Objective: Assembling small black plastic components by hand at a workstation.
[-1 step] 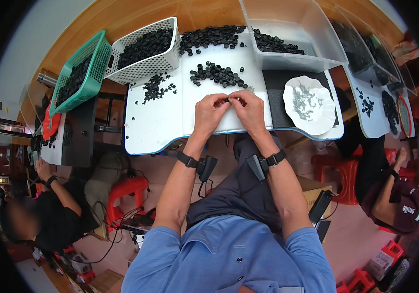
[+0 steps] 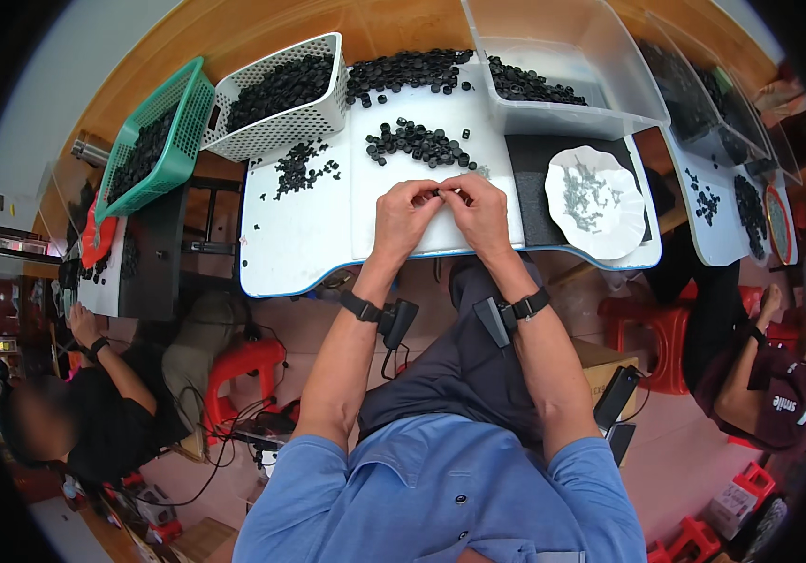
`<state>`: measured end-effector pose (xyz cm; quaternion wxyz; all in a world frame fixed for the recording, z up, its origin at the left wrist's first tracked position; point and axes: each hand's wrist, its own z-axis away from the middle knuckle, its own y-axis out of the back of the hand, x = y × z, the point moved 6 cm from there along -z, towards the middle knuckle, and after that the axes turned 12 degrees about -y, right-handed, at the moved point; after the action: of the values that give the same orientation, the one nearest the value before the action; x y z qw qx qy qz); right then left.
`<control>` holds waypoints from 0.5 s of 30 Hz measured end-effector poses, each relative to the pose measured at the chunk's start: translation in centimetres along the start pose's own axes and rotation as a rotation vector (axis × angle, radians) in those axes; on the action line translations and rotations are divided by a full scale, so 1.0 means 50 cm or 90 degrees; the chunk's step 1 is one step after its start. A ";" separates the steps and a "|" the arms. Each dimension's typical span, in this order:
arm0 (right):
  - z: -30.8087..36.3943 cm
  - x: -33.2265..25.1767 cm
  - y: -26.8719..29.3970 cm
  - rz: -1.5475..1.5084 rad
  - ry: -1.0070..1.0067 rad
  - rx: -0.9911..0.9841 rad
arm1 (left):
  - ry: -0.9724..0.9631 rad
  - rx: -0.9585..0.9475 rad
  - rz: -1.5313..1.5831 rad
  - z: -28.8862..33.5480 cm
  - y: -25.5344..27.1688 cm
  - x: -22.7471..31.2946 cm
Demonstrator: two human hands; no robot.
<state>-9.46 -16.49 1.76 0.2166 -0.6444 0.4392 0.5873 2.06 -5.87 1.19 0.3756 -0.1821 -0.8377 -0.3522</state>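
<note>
My left hand (image 2: pixel 401 218) and my right hand (image 2: pixel 480 216) meet above the front of the white table (image 2: pixel 309 246). Their fingertips are pinched together around a small black part (image 2: pixel 438 192), mostly covered by the fingers. Just beyond lies a loose pile of round black caps (image 2: pixel 419 145), with a bigger heap of black caps (image 2: pixel 403 73) behind it. Left of these are scattered smaller black pieces (image 2: pixel 302 169). On the right, a white wavy-edged plate (image 2: pixel 617 242) holds many small pale, thin pieces (image 2: pixel 591 195) and rests on a black foam mat (image 2: pixel 532 211).
A white perforated basket (image 2: pixel 276 127) and a green basket (image 2: pixel 182 141), both with black parts, stand at the back left. A clear plastic bin (image 2: pixel 572 117) with black caps stands back right. One person (image 2: pixel 93 403) sits left, another (image 2: pixel 764 385) right. Red stools (image 2: pixel 652 328) stand beside me.
</note>
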 end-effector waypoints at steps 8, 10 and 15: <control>0.001 -0.007 -0.003 -0.006 -0.019 -0.017 | 0.009 0.005 -0.007 0.003 0.004 0.000; 0.002 -0.004 -0.004 0.013 -0.001 -0.017 | 0.001 0.008 0.000 0.002 0.000 0.002; 0.003 -0.005 -0.006 0.041 0.021 -0.025 | 0.002 -0.007 0.001 0.004 0.001 -0.003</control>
<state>-9.27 -16.12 1.89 0.1777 -0.6435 0.4516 0.5919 2.07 -5.70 1.02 0.3764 -0.1843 -0.8350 -0.3567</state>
